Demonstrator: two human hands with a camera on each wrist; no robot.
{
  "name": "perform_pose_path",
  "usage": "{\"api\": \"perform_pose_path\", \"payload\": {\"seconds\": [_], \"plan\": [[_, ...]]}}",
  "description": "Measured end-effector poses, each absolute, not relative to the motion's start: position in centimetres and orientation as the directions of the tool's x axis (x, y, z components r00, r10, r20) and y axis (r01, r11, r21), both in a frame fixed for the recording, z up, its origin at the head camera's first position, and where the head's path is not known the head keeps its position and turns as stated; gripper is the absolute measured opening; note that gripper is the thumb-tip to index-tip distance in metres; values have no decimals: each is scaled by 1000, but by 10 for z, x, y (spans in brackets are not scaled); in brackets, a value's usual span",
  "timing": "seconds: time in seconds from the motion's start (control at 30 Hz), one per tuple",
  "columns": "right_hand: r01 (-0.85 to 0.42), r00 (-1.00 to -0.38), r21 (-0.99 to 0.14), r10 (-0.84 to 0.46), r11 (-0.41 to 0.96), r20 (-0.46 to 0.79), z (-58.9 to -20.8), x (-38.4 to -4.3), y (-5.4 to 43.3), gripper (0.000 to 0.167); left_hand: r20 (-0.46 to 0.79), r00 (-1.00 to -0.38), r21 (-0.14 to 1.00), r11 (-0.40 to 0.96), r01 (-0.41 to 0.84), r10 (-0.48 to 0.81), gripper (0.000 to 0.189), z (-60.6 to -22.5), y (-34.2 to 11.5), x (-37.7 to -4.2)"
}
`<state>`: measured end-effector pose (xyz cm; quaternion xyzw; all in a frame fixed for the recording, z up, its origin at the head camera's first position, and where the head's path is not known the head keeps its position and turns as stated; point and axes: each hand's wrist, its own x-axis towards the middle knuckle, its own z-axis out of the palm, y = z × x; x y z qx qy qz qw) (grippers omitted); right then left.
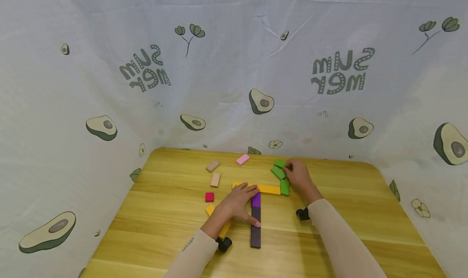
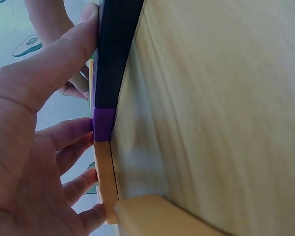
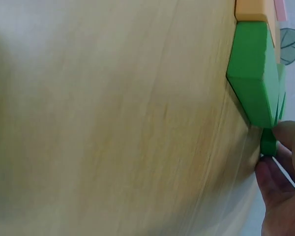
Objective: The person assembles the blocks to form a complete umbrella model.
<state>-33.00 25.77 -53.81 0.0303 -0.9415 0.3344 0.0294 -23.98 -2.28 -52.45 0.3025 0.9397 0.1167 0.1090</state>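
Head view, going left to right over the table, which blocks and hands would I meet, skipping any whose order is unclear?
Red block → pink block → purple block → green blocks → right hand.

Wore long, pale beige sleeves, with the left sleeve (image 1: 193, 255) at the bottom centre of the head view and the right sleeve (image 1: 341, 237) at the lower right. Bore small dark lettering (image 1: 188, 244) along the left one, too small to read. Carried a rounded black left wrist camera (image 1: 224, 244) and a similar right wrist camera (image 1: 302, 213). Had a bare left hand (image 1: 238, 203) and right hand (image 1: 300, 177).
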Motion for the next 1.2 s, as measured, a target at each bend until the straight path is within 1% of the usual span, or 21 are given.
{"api": "perform_pose_path", "payload": {"seconds": [0.17,0.4,0.67,0.87,1.03,1.2], "plan": [[-85,-995,-631,-35,771,91,-541,-330,262,18,-132,-792,288,788,544,596,114,-523,-22,-240],[-70,-997,-624,-35,778,69,-536,-331,268,28,-131,-790,289,785,548,600,114,-521,-21,-239],[-170,-982,-604,-83,779,169,-521,-332,260,27,-142,-798,293,795,531,586,115,-521,-22,-239],[-194,-979,-614,-107,765,176,-516,-331,245,30,-149,-797,291,797,530,585,115,-520,-21,-238],[-231,-971,-598,-139,768,196,-519,-331,232,27,-153,-797,294,797,528,584,115,-519,-20,-238],[-257,-966,-596,-185,761,181,-525,-333,222,25,-151,-797,291,797,529,585,115,-521,-19,-238]]}}
